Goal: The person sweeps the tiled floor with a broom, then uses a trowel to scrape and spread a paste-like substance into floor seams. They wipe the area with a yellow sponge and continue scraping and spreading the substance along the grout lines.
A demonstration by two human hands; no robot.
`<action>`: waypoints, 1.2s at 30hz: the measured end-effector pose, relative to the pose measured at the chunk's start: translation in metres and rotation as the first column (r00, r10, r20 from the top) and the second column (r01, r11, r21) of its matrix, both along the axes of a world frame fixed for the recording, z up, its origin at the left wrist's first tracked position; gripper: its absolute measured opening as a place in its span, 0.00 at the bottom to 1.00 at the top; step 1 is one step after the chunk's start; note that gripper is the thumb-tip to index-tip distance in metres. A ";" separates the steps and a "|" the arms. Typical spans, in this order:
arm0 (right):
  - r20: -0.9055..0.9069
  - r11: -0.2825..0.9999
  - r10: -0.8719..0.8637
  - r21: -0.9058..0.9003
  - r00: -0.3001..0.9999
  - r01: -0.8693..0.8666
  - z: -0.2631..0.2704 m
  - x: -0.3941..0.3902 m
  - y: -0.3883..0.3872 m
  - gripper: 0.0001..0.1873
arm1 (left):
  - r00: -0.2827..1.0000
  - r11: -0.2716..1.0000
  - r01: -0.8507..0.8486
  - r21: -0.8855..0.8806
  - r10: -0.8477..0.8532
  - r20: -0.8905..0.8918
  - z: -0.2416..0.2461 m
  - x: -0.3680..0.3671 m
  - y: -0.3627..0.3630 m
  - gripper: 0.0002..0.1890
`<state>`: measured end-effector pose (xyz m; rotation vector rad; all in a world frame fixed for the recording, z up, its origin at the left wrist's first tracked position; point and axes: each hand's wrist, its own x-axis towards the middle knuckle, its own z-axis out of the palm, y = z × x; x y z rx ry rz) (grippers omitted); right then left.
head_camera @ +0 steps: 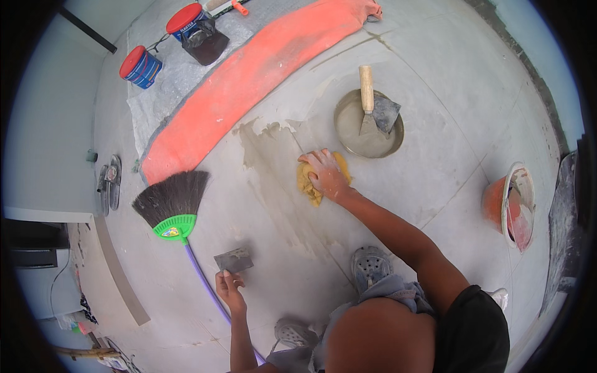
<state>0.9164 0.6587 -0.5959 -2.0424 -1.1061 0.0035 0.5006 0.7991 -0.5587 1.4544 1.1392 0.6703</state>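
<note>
My right hand (326,175) presses a crumpled yellow cloth (308,186) onto the grey tiled floor, beside a smeared patch of wet grey grout-like paste (275,186). Between the thumb and fingers of my left hand (229,286) is a thin, dark, flat spreader (234,260), held above the floor with some paste on its edge. A round shallow pan (343,135) of grey paste stands beyond my right hand. A putty knife with a wooden handle (366,88) and a dark flat spreader (386,113) rest in it.
A broom (172,200) lies left, touching a long orange-red cloth (224,112). Behind it, two lidded buckets (189,23) (142,70) and a black plastic bag (205,44) sit on a pale sheet. An orange bucket (495,205) is at right; sandals (113,182) lie far left.
</note>
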 end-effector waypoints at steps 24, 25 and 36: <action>-0.824 0.904 0.218 0.372 0.523 0.209 0.143 0.036 -0.179 0.11 | 0.674 0.657 0.730 0.188 -0.647 -0.357 0.237 0.141 -0.033 0.16; -0.802 0.886 0.228 0.406 0.553 0.223 0.165 0.038 -0.197 0.11 | 0.676 0.658 0.728 0.194 -0.643 -0.360 0.237 0.137 -0.032 0.16; -0.394 0.990 0.139 0.084 0.909 -0.115 0.418 0.051 -0.261 0.09 | 0.844 0.819 0.535 0.208 -0.528 -0.089 0.221 0.063 -0.041 0.15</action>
